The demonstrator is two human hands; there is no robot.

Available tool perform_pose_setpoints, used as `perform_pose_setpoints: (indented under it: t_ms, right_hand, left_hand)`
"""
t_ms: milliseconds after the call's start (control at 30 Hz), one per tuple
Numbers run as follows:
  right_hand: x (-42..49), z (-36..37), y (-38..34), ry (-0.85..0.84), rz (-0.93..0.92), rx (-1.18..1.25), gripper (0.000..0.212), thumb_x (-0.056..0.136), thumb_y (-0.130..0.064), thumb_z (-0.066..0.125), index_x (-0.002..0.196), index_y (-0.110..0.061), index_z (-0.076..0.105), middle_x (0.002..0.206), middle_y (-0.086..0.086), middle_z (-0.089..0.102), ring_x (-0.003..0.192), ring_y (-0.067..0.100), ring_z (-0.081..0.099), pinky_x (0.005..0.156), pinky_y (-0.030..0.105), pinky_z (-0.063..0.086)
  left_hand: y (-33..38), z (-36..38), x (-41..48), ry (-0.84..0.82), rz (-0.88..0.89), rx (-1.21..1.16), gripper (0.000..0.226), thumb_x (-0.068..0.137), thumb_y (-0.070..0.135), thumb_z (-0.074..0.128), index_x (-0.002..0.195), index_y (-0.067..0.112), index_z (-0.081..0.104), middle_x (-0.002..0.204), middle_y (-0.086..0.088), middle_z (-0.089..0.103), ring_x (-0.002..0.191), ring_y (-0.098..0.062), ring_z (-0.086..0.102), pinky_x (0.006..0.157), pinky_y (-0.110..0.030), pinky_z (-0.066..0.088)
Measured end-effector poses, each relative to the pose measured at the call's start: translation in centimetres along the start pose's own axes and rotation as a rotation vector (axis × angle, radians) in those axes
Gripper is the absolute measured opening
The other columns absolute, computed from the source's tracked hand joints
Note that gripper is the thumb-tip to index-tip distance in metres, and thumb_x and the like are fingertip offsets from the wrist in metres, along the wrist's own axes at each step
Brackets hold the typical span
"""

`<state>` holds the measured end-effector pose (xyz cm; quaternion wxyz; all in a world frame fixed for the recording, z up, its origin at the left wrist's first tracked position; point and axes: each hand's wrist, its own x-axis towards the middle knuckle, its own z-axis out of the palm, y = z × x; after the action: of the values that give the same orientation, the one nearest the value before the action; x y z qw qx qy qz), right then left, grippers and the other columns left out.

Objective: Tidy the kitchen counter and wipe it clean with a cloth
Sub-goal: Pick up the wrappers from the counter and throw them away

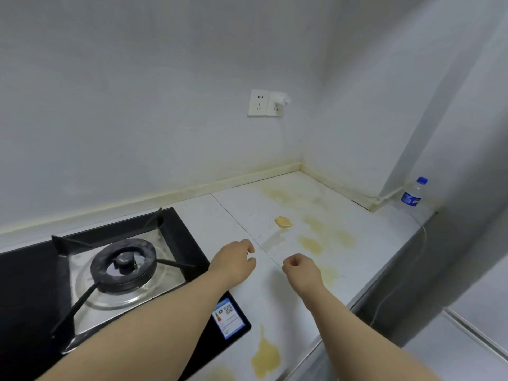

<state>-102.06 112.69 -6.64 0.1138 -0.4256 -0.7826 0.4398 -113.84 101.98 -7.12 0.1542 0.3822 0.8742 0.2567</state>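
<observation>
White stone counter [275, 298] lay stained yellow beside the black glass gas hob [82, 270]. Left hand [233, 261] and right hand [301, 268] hovered loosely curled, holding nothing visible. No cloth showed; the small yellow scrap [283, 222] and clear plastic bottle [412, 192] remained, so wiping seemed unstarted.

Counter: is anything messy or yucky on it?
Yes. Yellow stains blotch the white counter, with a bigger one near the front edge by the stove. A small yellow scrap lies loose among them.
</observation>
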Motion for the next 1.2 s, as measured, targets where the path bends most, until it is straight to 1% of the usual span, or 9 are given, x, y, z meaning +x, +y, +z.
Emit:
perform_pose_setpoints:
  t_ms: [133, 433, 600, 667, 767, 867, 1000, 1100, 1200]
  right_hand:
    - [3.0, -0.8, 1.1, -0.006, 0.016, -0.01, 0.011, 0.09, -0.009, 0.045, 0.09, -0.012, 0.055, 0.093, 0.002, 0.057, 0.086, 0.02, 0.05, 0.072, 0.024, 0.037]
    - [12.4, -4.9, 3.2, -0.081, -0.048, -0.1, 0.011, 0.093, -0.013, 0.043, 0.091, -0.013, 0.054, 0.094, 0.002, 0.055, 0.087, 0.02, 0.049, 0.073, 0.023, 0.036]
    - [17.3, -7.2, 5.2, -0.121, -0.067, -0.152, 0.013, 0.093, -0.014, 0.044, 0.092, -0.014, 0.057, 0.101, 0.006, 0.06, 0.091, 0.022, 0.053, 0.074, 0.022, 0.035]
    - [18.8, -7.9, 5.7, -0.154, -0.068, -0.15, 0.013, 0.092, -0.013, 0.044, 0.093, -0.014, 0.057, 0.101, 0.005, 0.06, 0.088, 0.02, 0.052, 0.072, 0.022, 0.035]
    - [20.5, -8.4, 6.3, -0.22, -0.093, -0.159, 0.011, 0.092, -0.013, 0.043, 0.091, -0.016, 0.054, 0.095, 0.002, 0.055, 0.084, 0.018, 0.05, 0.065, 0.022, 0.037]
    - [21.9, -8.7, 6.3, -0.256, -0.131, -0.165, 0.012, 0.092, -0.013, 0.043, 0.091, -0.017, 0.054, 0.098, 0.002, 0.055, 0.087, 0.018, 0.049, 0.07, 0.021, 0.036]
    - [22.8, -8.8, 6.6, -0.28, -0.134, -0.159, 0.017, 0.091, -0.014, 0.046, 0.099, -0.015, 0.06, 0.111, 0.006, 0.062, 0.097, 0.022, 0.056, 0.076, 0.021, 0.036]
    - [23.2, -8.9, 6.8, -0.306, -0.134, -0.17, 0.02, 0.091, -0.015, 0.047, 0.103, -0.015, 0.062, 0.113, 0.005, 0.063, 0.101, 0.021, 0.057, 0.076, 0.02, 0.035]
    - [23.5, -8.9, 6.9, -0.315, -0.146, -0.152, 0.023, 0.09, -0.013, 0.047, 0.107, -0.012, 0.063, 0.114, 0.006, 0.064, 0.103, 0.022, 0.057, 0.077, 0.019, 0.035]
  left_hand:
    - [0.3, 1.0, 2.8, -0.002, -0.022, 0.021, 0.032, 0.095, 0.023, 0.043, 0.125, 0.015, 0.049, 0.125, -0.004, 0.054, 0.113, -0.021, 0.05, 0.093, -0.031, 0.044]
    - [3.7, 4.5, 9.2, 0.026, -0.14, 0.045, 0.031, 0.095, 0.024, 0.042, 0.123, 0.016, 0.05, 0.125, -0.006, 0.052, 0.115, -0.023, 0.05, 0.092, -0.03, 0.042]
    - [5.8, 6.7, 12.2, 0.043, -0.213, 0.127, 0.042, 0.096, 0.022, 0.041, 0.138, 0.017, 0.039, 0.141, -0.003, 0.039, 0.127, -0.023, 0.04, 0.1, -0.032, 0.038]
    - [6.2, 7.6, 13.2, 0.026, -0.259, 0.149, 0.046, 0.097, 0.021, 0.038, 0.142, 0.017, 0.033, 0.146, -0.002, 0.034, 0.13, -0.025, 0.037, 0.104, -0.034, 0.037]
    - [6.7, 9.3, 14.1, -0.018, -0.342, 0.109, 0.043, 0.099, 0.017, 0.029, 0.142, 0.017, 0.031, 0.144, -0.006, 0.036, 0.13, -0.027, 0.038, 0.106, -0.037, 0.035]
    - [7.0, 10.7, 14.6, 0.024, -0.429, 0.084, 0.041, 0.099, 0.017, 0.028, 0.139, 0.017, 0.034, 0.136, -0.009, 0.043, 0.124, -0.028, 0.042, 0.102, -0.037, 0.037]
    - [7.2, 11.4, 14.9, 0.047, -0.508, 0.271, 0.043, 0.097, 0.018, 0.033, 0.14, 0.022, 0.031, 0.136, -0.004, 0.043, 0.123, -0.027, 0.04, 0.095, -0.033, 0.037]
    - [7.2, 11.7, 15.4, 0.036, -0.558, 0.372, 0.04, 0.094, 0.016, 0.035, 0.134, 0.02, 0.038, 0.131, -0.003, 0.048, 0.12, -0.025, 0.041, 0.092, -0.031, 0.035]
    - [7.4, 11.7, 15.7, 0.026, -0.578, 0.337, 0.034, 0.093, 0.013, 0.033, 0.123, 0.019, 0.047, 0.122, -0.004, 0.053, 0.116, -0.024, 0.043, 0.088, -0.029, 0.036]
